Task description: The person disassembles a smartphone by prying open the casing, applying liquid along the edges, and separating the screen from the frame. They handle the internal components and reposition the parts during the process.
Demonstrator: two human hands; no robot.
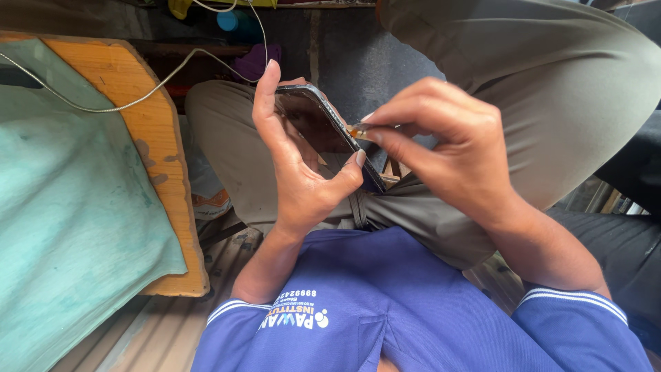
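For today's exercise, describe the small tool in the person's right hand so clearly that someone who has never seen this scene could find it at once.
Start at the wooden board on the left, then move right to the dark phone held upright over the lap by the left hand. The right hand pinches a small tool against the phone's edge. It is the only thin, orange-tipped thing between the two hands.

The left hand (296, 165) is raised in front of the body, palm turned toward the right, with the index finger stretched straight upward and the thumb bent across to the right. The remaining fingers are curled behind. The right hand (447, 148) is brought in from the right, knuckles up, with thumb and index finger pinched tightly together at the tips. Both forearms are angled inward from blue-sleeved elbows.
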